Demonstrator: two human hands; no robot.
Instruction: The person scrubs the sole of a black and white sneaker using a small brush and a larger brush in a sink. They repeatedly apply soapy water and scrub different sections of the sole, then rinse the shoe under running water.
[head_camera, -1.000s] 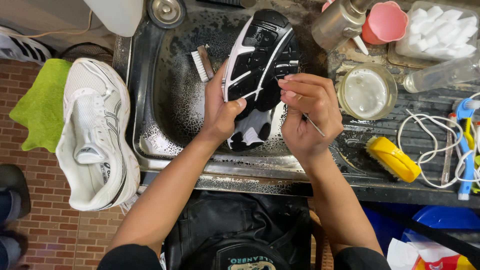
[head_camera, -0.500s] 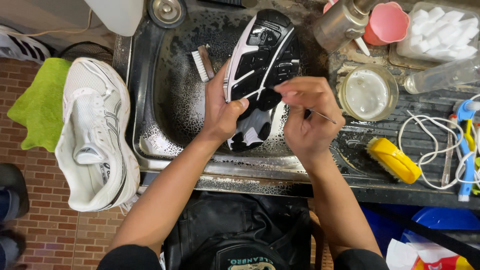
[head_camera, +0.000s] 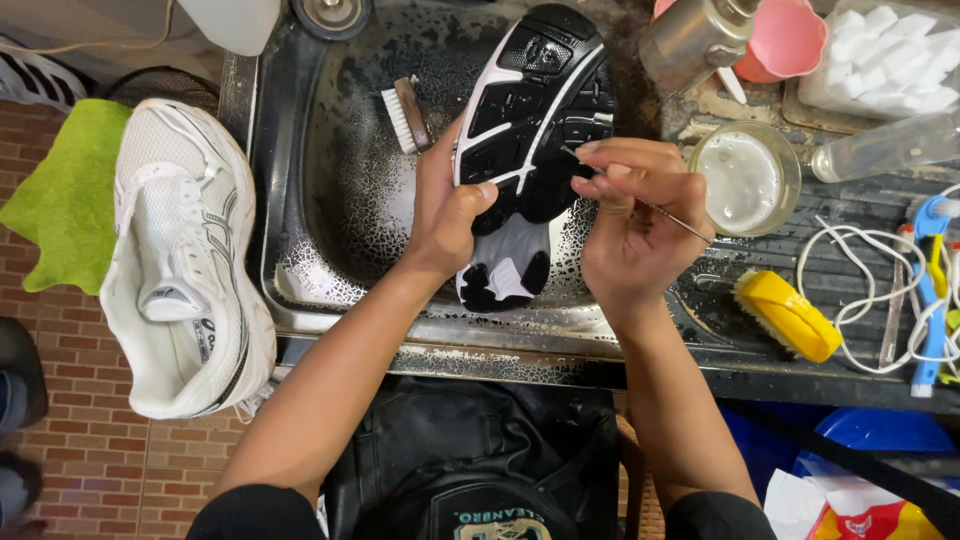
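Observation:
Over a dark metal sink, my left hand grips a sneaker turned sole-up, showing its black and white tread. My thumb lies across the middle of the sole. My right hand pinches a thin metal pick whose tip rests on the tread near the sole's right edge. The other sneaker of the pair, white with dark trim, lies upright on the sink's left rim.
A small brush lies in the basin. To the right are a glass bowl of cloudy liquid, a yellow brush, white laces, a pink cup and a metal bottle. A green cloth lies at left.
My right hand has shifted slightly along the sole while picking at the tread; the sneaker and left hand stay almost still.

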